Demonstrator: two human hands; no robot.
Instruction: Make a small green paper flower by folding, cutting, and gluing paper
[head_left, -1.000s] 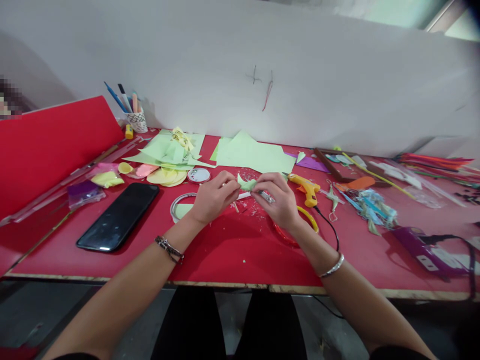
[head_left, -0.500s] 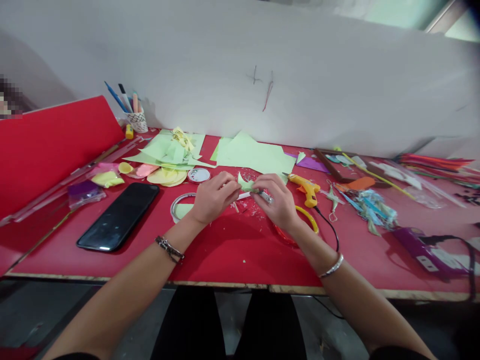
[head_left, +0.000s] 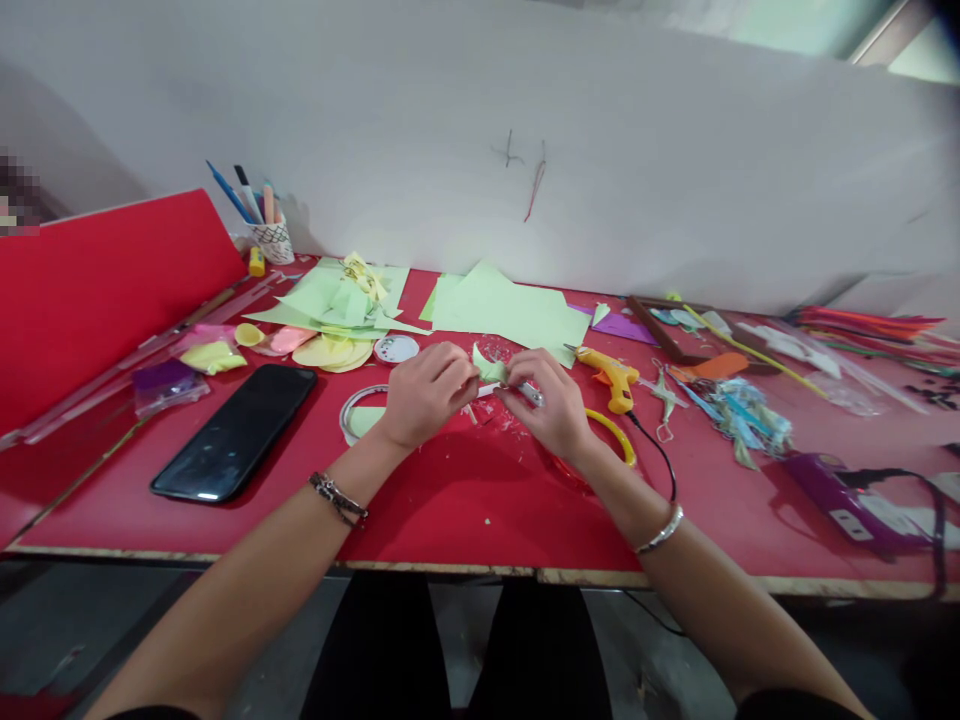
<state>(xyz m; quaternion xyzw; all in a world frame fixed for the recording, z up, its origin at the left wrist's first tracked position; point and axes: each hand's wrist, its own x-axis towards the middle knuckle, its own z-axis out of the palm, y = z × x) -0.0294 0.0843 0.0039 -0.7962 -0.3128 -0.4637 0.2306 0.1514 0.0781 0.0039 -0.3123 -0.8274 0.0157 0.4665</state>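
Compared with a second ago, the right hand (head_left: pixel 551 405) has pulled slightly away from the yellow glue gun (head_left: pixel 611 378), so the nozzle, whose tip was then close against the knuckles, now shows clear; the left hand (head_left: pixel 429 395) has hardly changed, and the small green paper piece (head_left: pixel 489 368) stays pinched between the two, a short way left of the glue gun and above the red surface (head_left: pixel 465 510). As for writing, the round white disc (head_left: pixel 396 349), farther left of the glue gun, bears small marks too fine to read, and the black phone (head_left: pixel 238 430), well to the glue gun's left, has a dark screen. The left fingers are drawn together on one end of the green piece; the right fingers, curled narrow, grip its other end (a silvery object (head_left: pixel 531 394) shows just beside them, left of the glue gun, though I cannot tell whether they touch it). The yellow ring (head_left: pixel 616 430) lies just nearer the person than the glue gun, partly hidden by the right hand
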